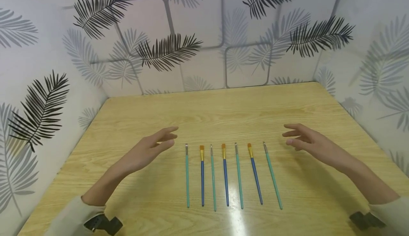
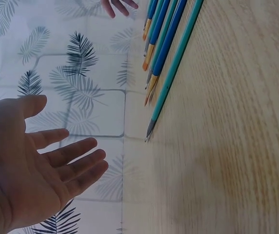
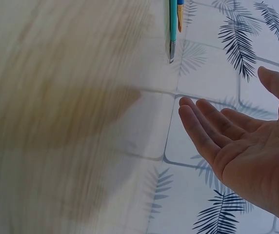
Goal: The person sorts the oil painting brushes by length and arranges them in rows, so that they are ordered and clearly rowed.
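Several slim paintbrushes lie side by side on the wooden table, bristles toward the back wall, teal and blue handles alternating. My left hand (image 1: pixel 148 149) hovers left of the row, fingers relaxed and holding nothing. Nearest to it is a teal paintbrush (image 1: pixel 187 179) with a small dark tip. Beside that lies a blue paintbrush (image 1: pixel 202 179) with a gold ferrule and flat orange bristles. Off the other end of the row hangs my right hand (image 1: pixel 311 143), also empty, its fingers loosely extended. The outermost teal paintbrush (image 1: pixel 273 177) on that side slants slightly.
The light wood table (image 1: pixel 134 200) meets a wall (image 1: pixel 204 69) papered with feather-like leaves and rounded grey frames. Similar wallpaper covers both sides. Dark wrist devices (image 1: pixel 103 224) are strapped at the pale sleeves (image 1: pixel 76 216). Glare shines on the table's front part.
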Tool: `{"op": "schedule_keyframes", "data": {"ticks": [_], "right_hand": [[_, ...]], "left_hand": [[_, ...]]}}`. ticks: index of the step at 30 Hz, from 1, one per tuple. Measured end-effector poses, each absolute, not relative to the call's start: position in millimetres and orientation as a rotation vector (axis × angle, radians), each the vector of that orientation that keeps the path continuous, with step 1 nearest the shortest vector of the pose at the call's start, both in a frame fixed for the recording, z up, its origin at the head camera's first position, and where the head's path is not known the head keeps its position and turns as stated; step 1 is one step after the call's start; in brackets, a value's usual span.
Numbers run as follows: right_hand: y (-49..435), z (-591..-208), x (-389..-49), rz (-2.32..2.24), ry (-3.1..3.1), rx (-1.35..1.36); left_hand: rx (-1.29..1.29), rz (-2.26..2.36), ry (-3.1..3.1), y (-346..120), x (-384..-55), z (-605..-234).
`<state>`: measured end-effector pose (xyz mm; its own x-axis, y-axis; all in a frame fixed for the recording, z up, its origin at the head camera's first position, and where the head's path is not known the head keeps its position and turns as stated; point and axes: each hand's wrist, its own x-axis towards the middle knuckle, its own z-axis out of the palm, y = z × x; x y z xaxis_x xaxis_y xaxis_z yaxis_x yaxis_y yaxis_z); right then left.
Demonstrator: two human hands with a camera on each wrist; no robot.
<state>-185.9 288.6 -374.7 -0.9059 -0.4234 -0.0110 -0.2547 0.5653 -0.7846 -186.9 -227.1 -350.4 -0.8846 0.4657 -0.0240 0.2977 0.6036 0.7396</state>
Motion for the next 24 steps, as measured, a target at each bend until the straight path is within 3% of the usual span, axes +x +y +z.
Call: {"op": "schedule_keyframes", "data": {"ticks": [24], "right_hand": [[278.4, -375.4, -189.1, -1.465, 2.446, -0.426]], "left_hand": [[0.576, 1.310, 2.457, -217.2, -182.2, -352.3]]}}
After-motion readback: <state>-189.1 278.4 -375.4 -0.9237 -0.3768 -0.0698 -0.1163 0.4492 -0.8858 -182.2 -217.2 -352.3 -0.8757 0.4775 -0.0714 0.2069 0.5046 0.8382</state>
